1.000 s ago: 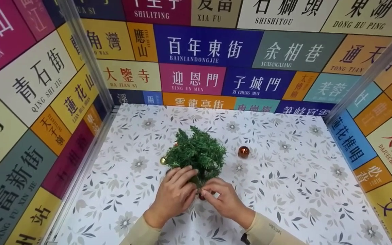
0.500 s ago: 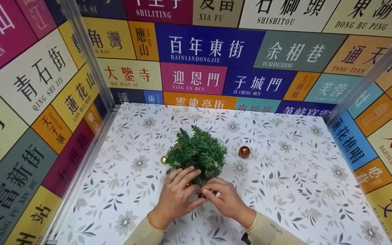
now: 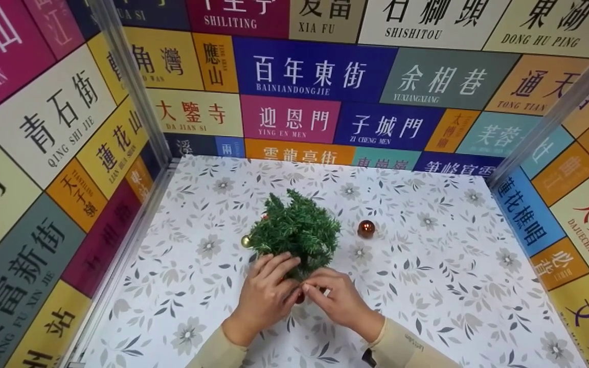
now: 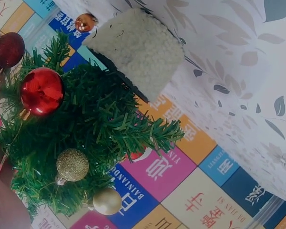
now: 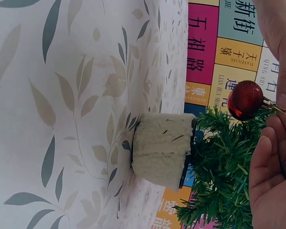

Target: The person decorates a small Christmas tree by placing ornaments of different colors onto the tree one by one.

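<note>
A small green artificial Christmas tree [image 3: 297, 230] stands in front of me, its cream fabric-covered base [image 5: 162, 150] resting on the table. Beside it, both hands meet at a dark red glittery bauble [image 5: 245, 100]. My left hand [image 3: 269, 291] and right hand [image 3: 343, 299] pinch with thumb and fingertips at its cap and string, the bauble dangling just below the fingers in the head view. On the branches hang a shiny red bauble [image 4: 42, 91], a gold glitter bauble [image 4: 72, 164] and a smooth gold bauble [image 4: 107, 200]. Leaves hide part of another red ornament [image 4: 136, 155].
A shiny reddish-brown bauble [image 3: 366, 228] lies on the table to the right of the tree. A floral-patterned cloth [image 3: 427, 286] covers the table. Colourful sign-printed walls [image 3: 315, 66] with metal corner posts [image 3: 136, 87] enclose the back and sides.
The left hand has shifted slightly right, its thumb coming close to the right fingertips by the half-second frame, then drawing back a little. The dark red bauble moves slightly. The tree stays put.
</note>
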A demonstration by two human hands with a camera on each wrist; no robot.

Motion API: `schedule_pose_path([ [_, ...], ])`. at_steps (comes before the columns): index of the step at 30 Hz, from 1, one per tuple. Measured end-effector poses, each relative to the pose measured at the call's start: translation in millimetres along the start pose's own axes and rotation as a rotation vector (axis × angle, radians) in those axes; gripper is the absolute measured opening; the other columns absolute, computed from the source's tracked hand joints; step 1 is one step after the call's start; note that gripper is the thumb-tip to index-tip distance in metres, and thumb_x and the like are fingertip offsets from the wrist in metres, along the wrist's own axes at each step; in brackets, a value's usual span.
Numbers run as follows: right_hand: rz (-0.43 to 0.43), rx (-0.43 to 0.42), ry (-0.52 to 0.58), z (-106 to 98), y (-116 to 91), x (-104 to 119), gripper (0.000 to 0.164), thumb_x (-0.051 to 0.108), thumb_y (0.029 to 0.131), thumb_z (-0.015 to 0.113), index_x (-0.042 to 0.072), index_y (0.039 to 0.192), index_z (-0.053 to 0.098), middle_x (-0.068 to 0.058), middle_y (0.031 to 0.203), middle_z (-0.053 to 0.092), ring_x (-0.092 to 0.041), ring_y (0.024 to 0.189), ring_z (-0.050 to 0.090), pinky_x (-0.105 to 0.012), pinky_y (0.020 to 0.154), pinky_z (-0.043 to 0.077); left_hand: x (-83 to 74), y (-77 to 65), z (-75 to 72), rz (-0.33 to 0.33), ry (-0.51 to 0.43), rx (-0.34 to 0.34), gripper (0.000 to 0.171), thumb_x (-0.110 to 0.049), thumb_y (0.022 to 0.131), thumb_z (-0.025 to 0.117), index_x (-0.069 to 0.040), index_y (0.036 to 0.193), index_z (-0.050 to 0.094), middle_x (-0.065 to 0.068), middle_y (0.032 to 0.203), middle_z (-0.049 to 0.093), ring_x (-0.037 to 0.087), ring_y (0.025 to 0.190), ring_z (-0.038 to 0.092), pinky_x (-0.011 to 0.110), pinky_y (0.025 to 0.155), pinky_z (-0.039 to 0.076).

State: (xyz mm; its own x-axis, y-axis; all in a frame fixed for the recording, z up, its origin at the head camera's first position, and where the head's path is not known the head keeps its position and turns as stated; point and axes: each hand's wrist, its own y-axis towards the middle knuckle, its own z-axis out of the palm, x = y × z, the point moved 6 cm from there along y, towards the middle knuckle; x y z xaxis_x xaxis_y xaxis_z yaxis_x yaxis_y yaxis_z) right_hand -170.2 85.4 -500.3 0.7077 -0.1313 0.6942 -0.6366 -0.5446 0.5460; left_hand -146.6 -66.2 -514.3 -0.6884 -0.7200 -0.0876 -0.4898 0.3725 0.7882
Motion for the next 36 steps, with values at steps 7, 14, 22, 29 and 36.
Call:
schedule_pose_path([
  [7,0.038,0.004,-0.013,7.9,-11.3,-31.1,0.014,-0.003,0.091,0.067,0.009,0.095,0.075,-0.005,0.092,0.067,-0.01,0.072,0.063,-0.023,0.06,0.053,1.9,-5.5,-3.6,-0.002,0.016,-0.029,0.007,-0.021,0.082,0.078,-0.017,0.078,0.074,0.007,0.135,0.061,0.028,0.128,0.053,0.052,0.102,0.04],
  [14,0.092,0.014,-0.066,14.2,-18.0,-52.3,0.01,0.011,0.095,0.068,0.018,0.095,0.075,0.009,0.092,0.066,-0.006,0.074,0.062,-0.024,0.061,0.054,3.1,-11.4,-3.7,-0.008,0.083,-0.07,0.009,-0.017,0.078,0.074,-0.015,0.071,0.068,0.01,0.144,0.054,0.031,0.132,0.049,0.056,0.1,0.039],
  [22,-0.019,-0.052,-0.357,14.6,-17.0,-46.9,0.007,0.018,0.092,0.071,0.022,0.088,0.073,0.016,0.09,0.063,-0.004,0.074,0.059,-0.023,0.063,0.051,5.5,-15.7,-1.3,-0.036,0.106,-0.077,0.01,-0.017,0.078,0.074,-0.015,0.069,0.068,0.01,0.148,0.05,0.033,0.134,0.047,0.052,0.109,0.03],
  [29,-0.128,-0.114,-0.496,16.0,-16.2,-41.3,0.006,0.016,0.089,0.073,0.022,0.088,0.071,0.015,0.084,0.062,-0.005,0.071,0.059,-0.026,0.061,0.051,5.3,-12.9,-2.9,-0.043,0.096,-0.123,0.007,-0.018,0.076,0.073,-0.015,0.071,0.069,0.01,0.144,0.054,0.033,0.132,0.05,0.053,0.109,0.029],
  [36,-0.062,-0.107,-0.463,15.5,-16.5,-45.2,0.007,0.018,0.092,0.07,0.024,0.088,0.072,0.017,0.084,0.063,-0.003,0.071,0.058,-0.024,0.061,0.05,7.3,-13.0,-1.7,-0.071,0.1,-0.146,0.008,-0.018,0.077,0.071,-0.015,0.07,0.068,0.01,0.139,0.058,0.033,0.129,0.052,0.053,0.108,0.029],
])
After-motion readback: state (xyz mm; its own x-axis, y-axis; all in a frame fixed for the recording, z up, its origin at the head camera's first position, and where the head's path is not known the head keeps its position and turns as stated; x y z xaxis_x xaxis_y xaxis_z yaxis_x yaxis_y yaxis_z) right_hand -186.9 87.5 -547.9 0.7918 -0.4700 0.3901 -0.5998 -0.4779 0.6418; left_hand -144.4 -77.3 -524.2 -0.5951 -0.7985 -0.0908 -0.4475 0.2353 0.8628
